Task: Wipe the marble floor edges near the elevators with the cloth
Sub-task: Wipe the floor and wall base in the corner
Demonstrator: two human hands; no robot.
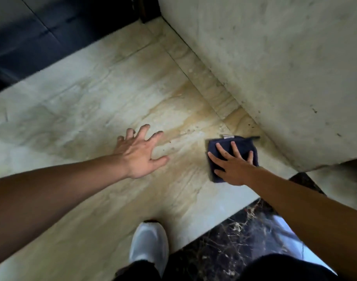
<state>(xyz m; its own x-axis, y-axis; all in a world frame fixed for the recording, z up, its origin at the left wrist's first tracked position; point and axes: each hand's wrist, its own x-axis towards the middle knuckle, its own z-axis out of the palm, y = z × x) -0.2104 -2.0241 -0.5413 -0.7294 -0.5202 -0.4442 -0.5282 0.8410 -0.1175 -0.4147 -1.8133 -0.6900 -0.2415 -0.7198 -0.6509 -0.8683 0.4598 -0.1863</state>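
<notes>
A folded dark blue cloth (242, 146) lies flat on the beige marble floor (96, 110), close to the base of the pale stone wall (274, 67). My right hand (232, 163) presses down on the cloth with its fingers spread, covering its near half. My left hand (140, 152) rests on the bare floor to the left of the cloth, fingers splayed, with nothing in it. A narrow marble strip (206, 82) runs along the foot of the wall, with small dark specks of dirt near the cloth.
A dark panel or doorway (21, 43) fills the top left. A black veined marble band (234, 246) borders the beige floor at the bottom right. My white shoe (148, 244) stands on the floor below my hands.
</notes>
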